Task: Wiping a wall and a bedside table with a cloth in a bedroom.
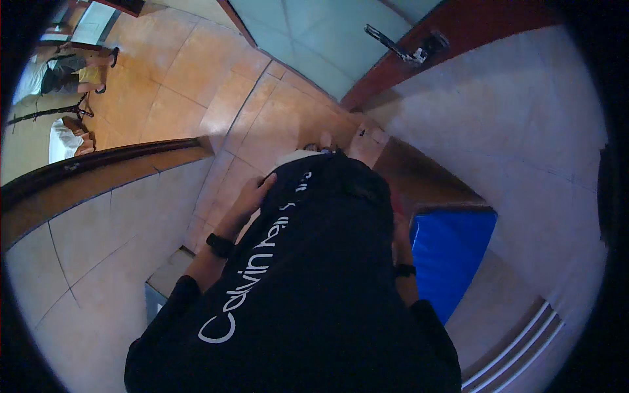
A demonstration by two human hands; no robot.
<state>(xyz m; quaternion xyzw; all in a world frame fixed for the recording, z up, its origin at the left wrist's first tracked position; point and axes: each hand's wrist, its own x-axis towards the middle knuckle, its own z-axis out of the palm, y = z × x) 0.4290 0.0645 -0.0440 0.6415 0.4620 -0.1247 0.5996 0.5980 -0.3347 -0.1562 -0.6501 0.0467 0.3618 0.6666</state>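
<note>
I look straight down my own body, which is covered by a black shirt (314, 275) with white lettering. My left hand (251, 196) lies at the shirt's left edge near the hem, with its fingers curled onto the fabric and a dark band on the wrist. Only a sliver of my right hand (401, 230) shows at the shirt's right edge, above a dark wristband. Its fingers are hidden behind the cloth. My feet (318, 148) peek out just beyond the hem on the tan floor tiles.
Pale tiled walls (98, 249) close in on both sides, with a dark wood frame on the left. A blue panel (452, 252) stands low on my right. A door with a metal handle (403, 49) is ahead. A person (65, 75) and a tripod are far off at upper left.
</note>
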